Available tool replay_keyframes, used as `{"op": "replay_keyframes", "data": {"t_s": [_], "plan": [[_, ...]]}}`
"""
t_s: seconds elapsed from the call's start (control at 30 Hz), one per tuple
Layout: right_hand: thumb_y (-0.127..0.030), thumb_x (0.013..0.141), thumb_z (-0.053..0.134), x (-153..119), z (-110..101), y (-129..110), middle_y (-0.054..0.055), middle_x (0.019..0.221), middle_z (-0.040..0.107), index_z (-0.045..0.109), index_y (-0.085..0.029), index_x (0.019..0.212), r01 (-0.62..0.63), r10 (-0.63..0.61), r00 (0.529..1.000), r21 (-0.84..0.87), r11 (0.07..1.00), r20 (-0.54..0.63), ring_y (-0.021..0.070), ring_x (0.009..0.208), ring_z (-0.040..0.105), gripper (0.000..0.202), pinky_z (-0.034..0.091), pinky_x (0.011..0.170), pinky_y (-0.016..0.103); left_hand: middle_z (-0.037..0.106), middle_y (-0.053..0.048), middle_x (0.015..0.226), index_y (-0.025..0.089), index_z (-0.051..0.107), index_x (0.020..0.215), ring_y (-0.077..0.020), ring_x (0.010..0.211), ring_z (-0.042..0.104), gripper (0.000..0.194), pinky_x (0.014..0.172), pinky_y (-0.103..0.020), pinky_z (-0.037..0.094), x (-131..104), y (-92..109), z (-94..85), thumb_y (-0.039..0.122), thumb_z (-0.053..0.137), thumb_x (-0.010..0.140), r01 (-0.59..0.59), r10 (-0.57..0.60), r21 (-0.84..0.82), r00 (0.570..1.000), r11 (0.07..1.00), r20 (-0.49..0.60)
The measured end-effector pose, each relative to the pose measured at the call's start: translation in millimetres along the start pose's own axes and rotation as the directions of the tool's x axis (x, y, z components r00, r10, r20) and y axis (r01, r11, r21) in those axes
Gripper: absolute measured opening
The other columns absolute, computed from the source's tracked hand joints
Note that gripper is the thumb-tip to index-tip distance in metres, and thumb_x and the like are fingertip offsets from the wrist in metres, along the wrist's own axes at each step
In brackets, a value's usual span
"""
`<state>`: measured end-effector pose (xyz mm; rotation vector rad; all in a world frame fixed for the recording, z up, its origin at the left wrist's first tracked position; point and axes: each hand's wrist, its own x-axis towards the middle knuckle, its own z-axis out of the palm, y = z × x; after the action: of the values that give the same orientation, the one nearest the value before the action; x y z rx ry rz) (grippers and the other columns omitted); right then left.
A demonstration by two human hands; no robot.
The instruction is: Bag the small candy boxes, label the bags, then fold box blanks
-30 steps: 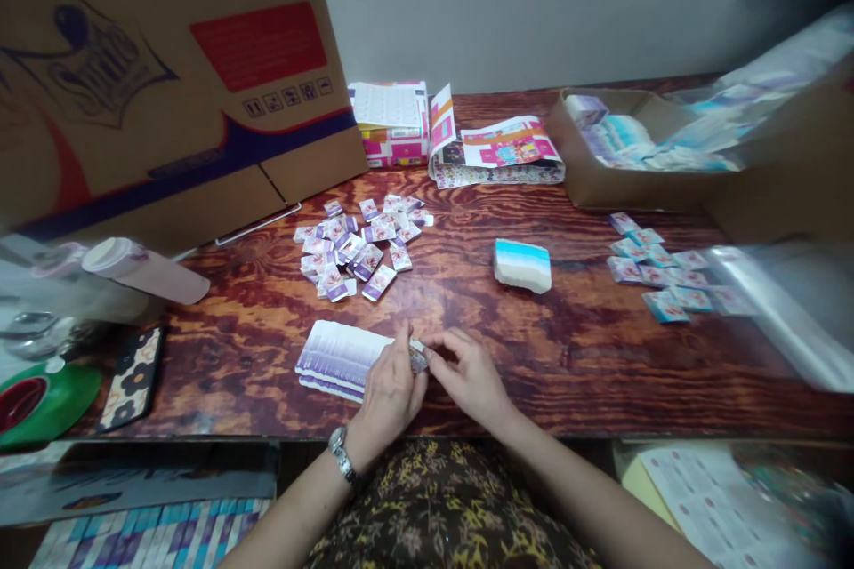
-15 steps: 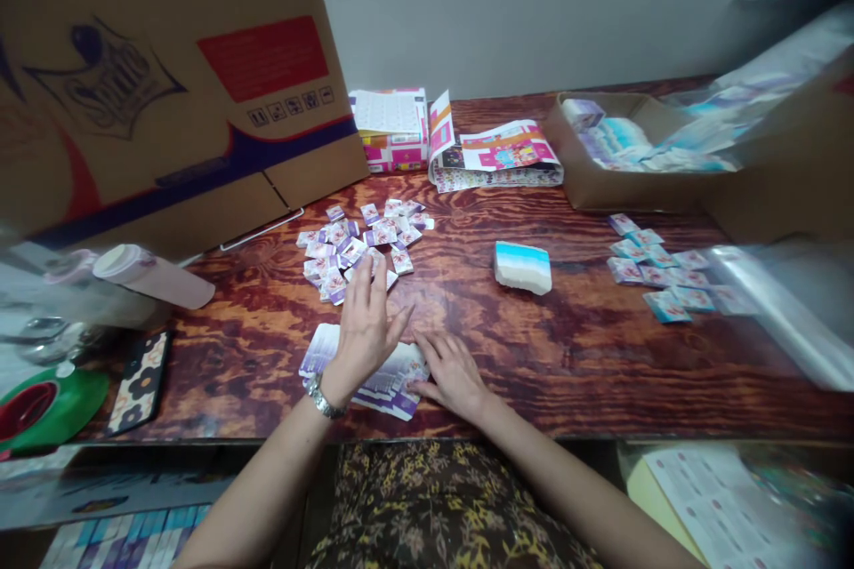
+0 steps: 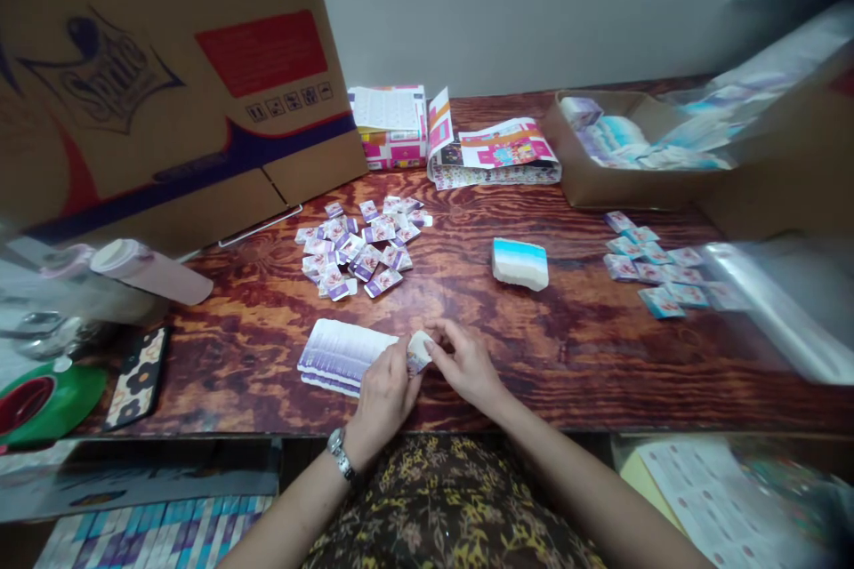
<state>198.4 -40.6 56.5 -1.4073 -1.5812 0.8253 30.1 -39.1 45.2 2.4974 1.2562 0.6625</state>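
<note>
Close to the table's front edge, my left hand (image 3: pixel 389 384) and my right hand (image 3: pixel 468 366) meet around one small white-and-purple carton (image 3: pixel 420 352). Both hands have their fingertips closed on it, and part of it is hidden by them. A fanned row of flat purple-and-white cartons (image 3: pixel 340 354) lies just left of and partly under my left hand. Beyond it sits a loose heap of small purple flower-print boxes (image 3: pixel 357 251). To the right of my hands rests a stack of flat blue-and-white cartons (image 3: pixel 520 263).
Small blue and purple boxes (image 3: pixel 650 267) lie at the right by a clear plastic roll (image 3: pixel 774 311). A carton tray (image 3: pixel 633 191) stands behind them. A large cardboard box (image 3: pixel 267 53), bottle (image 3: pixel 153 271), phone (image 3: pixel 138 378) and green tape roll (image 3: pixel 73 400) are at left.
My left hand has drawn back from the heap of boxes to my right hand. A small carton is now held between both, and one more box shows at the heap's near edge.
</note>
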Motion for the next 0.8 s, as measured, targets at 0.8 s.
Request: {"op": "replay_keyframes", "data": {"t_s": [0.8], "plan": [[-0.024, 0.086, 0.052, -4, 1, -26, 0.005, 0.09, 0.063, 0.066, -0.02, 0.098, -0.053, 0.054, 0.998, 0.08, 0.995, -0.008, 0.0174, 0.085, 0.06, 0.018, 0.049, 0.079, 0.032, 0.052, -0.019, 0.118, 0.01, 0.001, 0.142, -0.0243, 0.11, 0.052, 0.071, 0.085, -0.037, 0.049, 7, 4, -2.5, 0.016, 0.041, 0.084, 0.023, -0.023, 0.002, 1.0, 1.0, 0.006]]}}
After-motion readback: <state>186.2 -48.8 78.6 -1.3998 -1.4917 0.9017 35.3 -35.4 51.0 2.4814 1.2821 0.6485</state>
